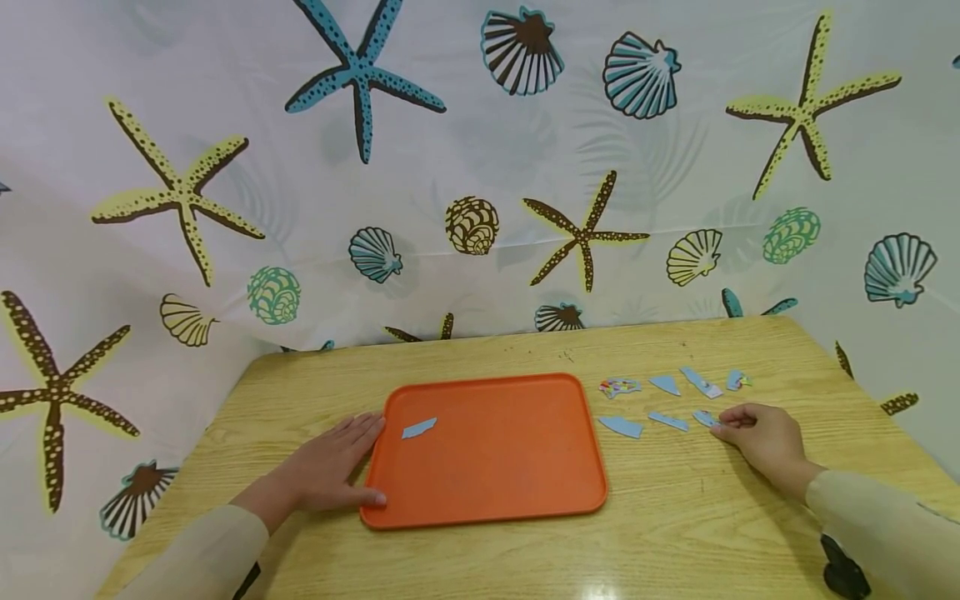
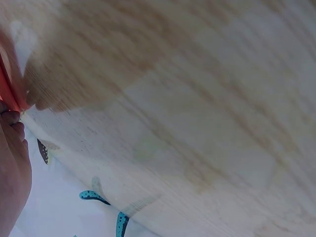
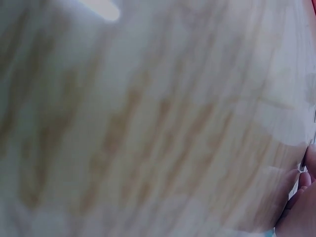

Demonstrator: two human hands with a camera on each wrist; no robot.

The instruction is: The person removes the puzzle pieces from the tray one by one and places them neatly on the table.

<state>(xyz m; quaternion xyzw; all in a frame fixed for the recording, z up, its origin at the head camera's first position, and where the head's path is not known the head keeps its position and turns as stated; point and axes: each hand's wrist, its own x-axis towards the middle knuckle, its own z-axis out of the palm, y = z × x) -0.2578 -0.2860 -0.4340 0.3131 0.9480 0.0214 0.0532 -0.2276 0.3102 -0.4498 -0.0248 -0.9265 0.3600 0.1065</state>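
Observation:
My left hand (image 1: 335, 462) rests along the left edge of an orange tray (image 1: 502, 450), its fingers at the rim and the thumb over the lower left side. One jagged light-blue cutout piece (image 1: 418, 428) lies on the tray's left part. Off to the right, my right hand (image 1: 768, 440) pinches the end of a small light-blue cutout piece (image 1: 703, 417) between thumb and forefinger, low over the table. In the left wrist view only part of the left hand (image 2: 14, 168) shows, beside the red-orange tray rim. Fingers of the right hand (image 3: 301, 205) appear at the right wrist view's edge.
Between tray and right hand lie several flat cutouts in two rows: a multicoloured piece (image 1: 619, 387), a blue triangle (image 1: 665, 384), a slanted strip (image 1: 697, 380) and others. The wooden table (image 1: 480, 558) ends at a cloth backdrop (image 1: 450, 125) with starfish and shells.

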